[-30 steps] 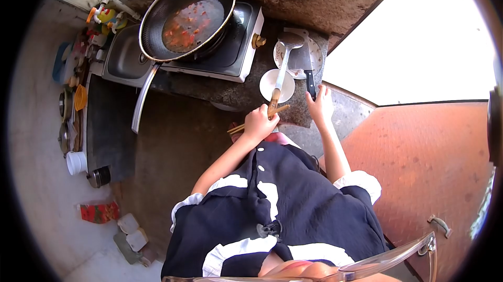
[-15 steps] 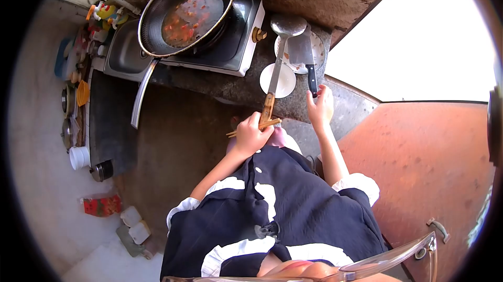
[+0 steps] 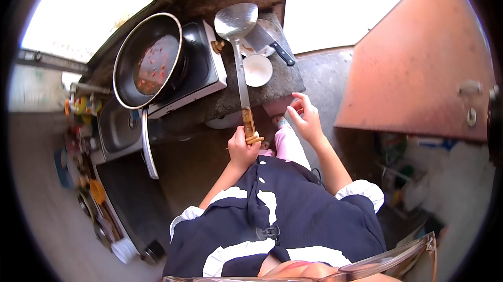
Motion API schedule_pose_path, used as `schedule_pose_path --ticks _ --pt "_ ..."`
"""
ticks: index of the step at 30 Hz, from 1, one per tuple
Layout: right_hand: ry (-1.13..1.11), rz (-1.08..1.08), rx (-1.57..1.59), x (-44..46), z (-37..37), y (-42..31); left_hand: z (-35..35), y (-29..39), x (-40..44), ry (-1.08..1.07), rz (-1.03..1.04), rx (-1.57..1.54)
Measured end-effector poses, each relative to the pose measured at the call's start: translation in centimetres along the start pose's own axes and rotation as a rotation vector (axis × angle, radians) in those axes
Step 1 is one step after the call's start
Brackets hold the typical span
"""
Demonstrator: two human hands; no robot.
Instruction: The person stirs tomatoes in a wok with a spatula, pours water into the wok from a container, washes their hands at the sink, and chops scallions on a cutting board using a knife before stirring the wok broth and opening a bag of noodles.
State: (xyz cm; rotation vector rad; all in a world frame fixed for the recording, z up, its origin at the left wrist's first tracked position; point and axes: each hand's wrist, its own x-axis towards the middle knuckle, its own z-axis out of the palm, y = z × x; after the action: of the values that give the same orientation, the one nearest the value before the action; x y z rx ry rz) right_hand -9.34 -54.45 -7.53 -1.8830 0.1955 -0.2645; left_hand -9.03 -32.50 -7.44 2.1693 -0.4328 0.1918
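My left hand point(image 3: 244, 151) is closed around the wooden handle of a long metal wok spatula point(image 3: 240, 67), whose broad head points away from me. A pair of chopsticks point(image 3: 254, 139) is held crosswise in the same hand. My right hand point(image 3: 306, 119) is raised just off the counter's front corner, fingers apart and slightly curled, with nothing in it. Beyond it, a cleaver point(image 3: 269, 44) with a black handle lies across a patterned plate point(image 3: 268, 26). Nearer stands a white bowl point(image 3: 258, 71), partly behind the spatula's shaft.
A dark wok point(image 3: 126, 64) holding liquid with red bits sits on a gas stove point(image 3: 201, 67), its metal handle projecting toward me. Left of it is a sink point(image 3: 116, 132). A reddish door point(image 3: 419, 67) stands open at right, beside a bright doorway.
My view has turned rightward, so the stove and wok appear farther left. My right hand has moved away from the cleaver's handle. My left hand still grips the spatula and chopsticks.
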Motion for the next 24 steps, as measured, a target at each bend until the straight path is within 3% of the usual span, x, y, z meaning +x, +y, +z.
schedule_pose_path --ticks 6,11,14,17,24 --pt "0.106 0.124 0.046 -9.7 3.0 -0.2 -4.0 -0.1 -3.1 -0.075 -0.028 -0.046" --pt "0.076 0.117 0.08 -12.8 2.8 -0.4 -8.2 3.0 -5.1 0.085 -0.065 -0.018" --pt "0.005 0.096 0.081 -12.5 2.3 -0.8 -11.3 4.9 -5.3 0.196 -0.085 0.047" --pt "-0.052 0.023 0.067 -11.2 1.3 -1.3 -13.9 7.3 -5.2 0.28 -0.345 -0.07" --pt "0.035 -0.071 -0.043 -4.1 -1.3 2.4 -14.9 7.6 -7.5 0.401 -0.374 -0.16"
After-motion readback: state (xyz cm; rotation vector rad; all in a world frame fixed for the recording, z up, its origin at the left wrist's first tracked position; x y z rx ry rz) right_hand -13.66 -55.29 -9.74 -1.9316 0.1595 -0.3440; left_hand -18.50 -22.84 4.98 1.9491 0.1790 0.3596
